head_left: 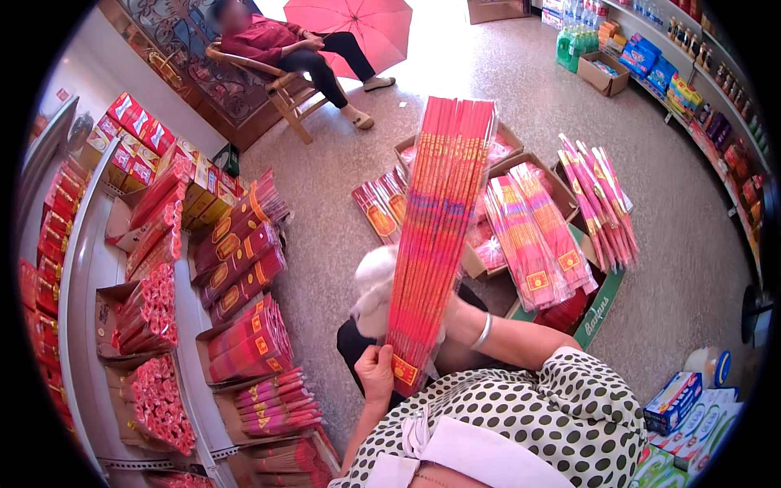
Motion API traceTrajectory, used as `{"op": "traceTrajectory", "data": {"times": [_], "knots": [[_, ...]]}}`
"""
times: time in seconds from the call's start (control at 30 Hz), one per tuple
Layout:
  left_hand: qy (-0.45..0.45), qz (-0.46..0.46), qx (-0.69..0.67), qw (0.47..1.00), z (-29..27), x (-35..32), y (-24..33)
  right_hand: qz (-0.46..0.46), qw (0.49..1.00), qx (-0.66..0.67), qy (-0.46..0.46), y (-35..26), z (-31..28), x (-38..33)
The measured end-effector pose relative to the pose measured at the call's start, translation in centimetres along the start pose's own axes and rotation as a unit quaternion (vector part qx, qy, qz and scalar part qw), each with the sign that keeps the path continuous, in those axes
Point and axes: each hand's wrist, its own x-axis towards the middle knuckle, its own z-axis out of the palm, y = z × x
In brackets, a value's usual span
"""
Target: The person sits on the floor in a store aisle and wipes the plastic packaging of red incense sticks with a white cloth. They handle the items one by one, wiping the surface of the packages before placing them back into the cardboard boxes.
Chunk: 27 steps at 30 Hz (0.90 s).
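Observation:
A long clear-wrapped pack of red incense sticks (443, 211) is held up at a slant in front of me. My left hand (375, 374) grips its lower left edge, beside a small red-and-gold label. From the right, my forearm with a silver bracelet reaches behind the pack; my right wrist (462, 321) shows there, but the fingers are hidden. A crumpled white cloth-like bundle (374, 285) sticks out past the pack's left side. Whether my right hand holds it, I cannot tell.
Shelves at left hold red incense bundles (154, 309) and wrapped packs (248, 346). Ahead on the floor, cartons (537, 163) bear more incense packs (529, 236), near a green box (598, 313). A person (301, 49) sits on a wooden chair (285, 93) by a pink umbrella (358, 28).

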Motion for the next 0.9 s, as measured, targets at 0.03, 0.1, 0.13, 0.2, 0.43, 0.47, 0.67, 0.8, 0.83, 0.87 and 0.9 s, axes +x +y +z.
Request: {"op": "traceTrajectory", "data": {"times": [0.03,0.1,0.13,0.2,0.43,0.47,0.67,0.8,0.83,0.87,0.9], "knots": [[0.004,0.005,-0.014,1.0,-0.2,0.1,-0.3,0.014,0.999,0.018,-0.038,-1.8,1.2,0.1],[0.01,-0.004,-0.014,1.0,-0.3,-0.1,-0.7,0.04,0.974,0.121,-0.186,-4.7,5.3,0.9],[0.024,-0.006,-0.006,1.0,-1.1,-0.4,-0.5,0.038,0.972,0.112,-0.204,-5.6,7.4,1.3],[0.042,0.016,0.031,0.999,-1.8,-0.7,-0.8,0.023,0.972,0.078,-0.222,-7.8,10.6,1.9],[0.073,0.043,0.087,0.993,-2.1,-0.5,0.3,-0.066,0.989,-0.069,-0.111,-8.6,11.6,3.0],[0.087,0.05,0.093,0.991,-2.1,-0.3,1.2,-0.094,0.987,-0.115,-0.062,-7.2,8.9,3.2],[0.164,0.066,0.066,0.982,-1.8,1.9,3.4,-0.077,0.942,-0.327,-0.013,1.3,4.4,0.3],[0.183,0.08,0.058,0.978,-2.2,2.1,4.5,-0.009,0.943,-0.333,0.011,4.3,3.5,-1.1],[0.184,0.07,0.049,0.979,-2.3,1.9,4.2,0.007,0.939,-0.343,0.024,4.5,3.3,-1.4],[0.19,0.059,0.042,0.979,-2.6,1.4,3.7,0.028,0.935,-0.351,0.034,4.9,3.1,-1.5],[0.188,0.037,0.023,0.981,-2.7,0.9,3.3,0.014,0.925,-0.379,0.035,5.2,3.4,-1.4]]}}
